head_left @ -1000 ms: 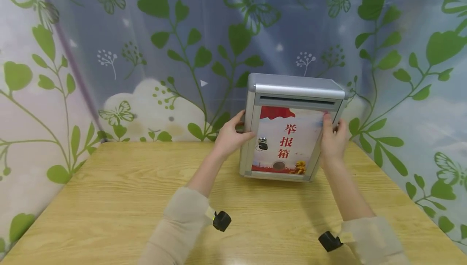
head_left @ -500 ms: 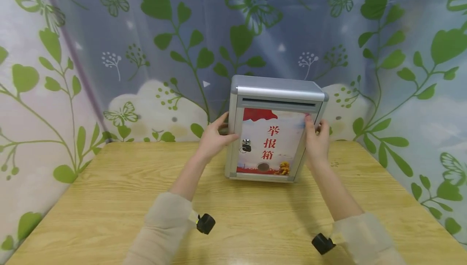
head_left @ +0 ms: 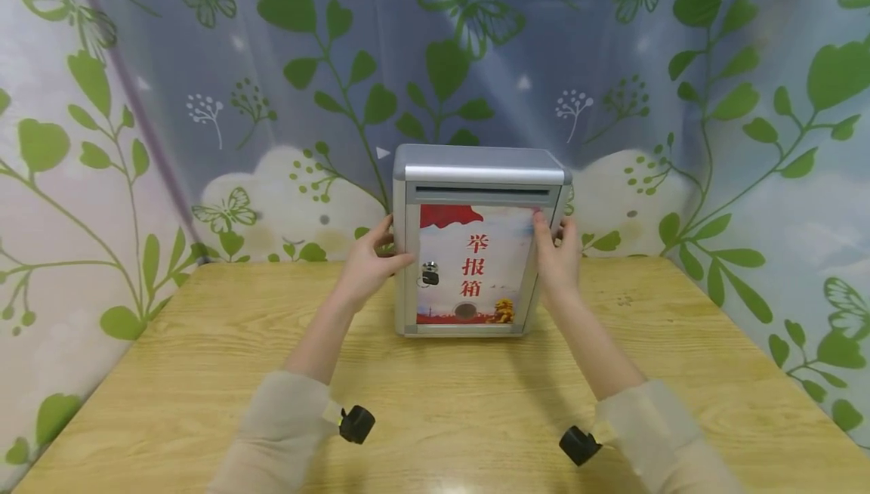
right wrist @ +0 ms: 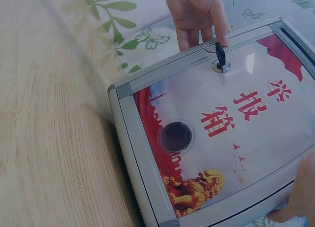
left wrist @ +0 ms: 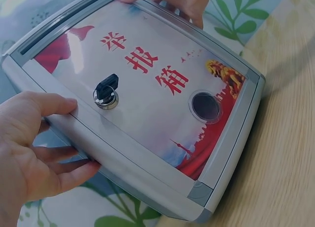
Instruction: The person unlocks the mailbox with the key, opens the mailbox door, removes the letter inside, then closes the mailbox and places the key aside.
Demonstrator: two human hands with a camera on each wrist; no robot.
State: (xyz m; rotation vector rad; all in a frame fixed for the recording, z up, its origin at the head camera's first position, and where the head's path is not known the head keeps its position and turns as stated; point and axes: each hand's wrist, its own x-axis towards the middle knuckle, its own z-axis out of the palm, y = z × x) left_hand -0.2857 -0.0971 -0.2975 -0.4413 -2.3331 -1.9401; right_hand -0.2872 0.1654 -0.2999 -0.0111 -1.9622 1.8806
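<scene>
A silver metal report box (head_left: pixel 445 290) with a slot near its top and red lettering on its front stands upright toward the back of the table. My left hand (head_left: pixel 367 263) grips its left side, thumb on the front frame and fingers along the side wall. On the opposite side my right hand (head_left: pixel 560 258) holds it, thumb on the front panel's upper right and fingers behind the edge. A black-headed key (left wrist: pixel 107 86) sits in the lock (left wrist: pixel 106 100) near the left thumb. A round dark window (right wrist: pixel 176 137) shows low on the panel.
The wooden table (head_left: pixel 224 373) extends around the box. Behind it hangs a curtain (head_left: pixel 326 177) printed with green leaves and butterflies. A small black camera is worn on each wrist.
The box has moved left along the table with both hands holding it, and it now faces more squarely forward. Both forearms have shifted left with it.
</scene>
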